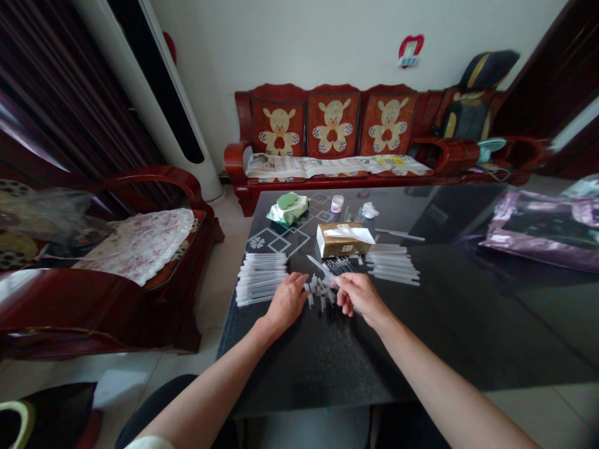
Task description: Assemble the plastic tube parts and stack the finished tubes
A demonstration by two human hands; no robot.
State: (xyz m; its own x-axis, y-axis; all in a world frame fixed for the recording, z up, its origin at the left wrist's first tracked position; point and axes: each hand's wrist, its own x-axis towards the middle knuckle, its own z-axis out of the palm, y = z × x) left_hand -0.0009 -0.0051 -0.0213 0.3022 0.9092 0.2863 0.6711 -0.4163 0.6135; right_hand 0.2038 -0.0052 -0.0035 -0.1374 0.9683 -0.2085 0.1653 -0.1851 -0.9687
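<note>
My right hand (359, 294) is closed around a translucent pen barrel (320, 265), whose pointed end slants up to the left. Over the table, my left hand (289, 300) has its fingers reaching toward a small pile of clear and black pen caps (321, 288); its thumb and forefinger look apart. Beside that hand lies a row of frosted white pens (262, 274). Thin dark pen refills (341, 265) lie behind the caps, partly hidden by my right hand. Another stack of frosted pen barrels (394, 263) is to the right.
A gold tissue box (344, 242) stands behind the refills. Farther back are a green wipes pack (288, 209), a small white tub (337, 203) and a crumpled tissue (369, 211). A shiny purple bag (538, 231) sits at the right of the dark table (449, 324).
</note>
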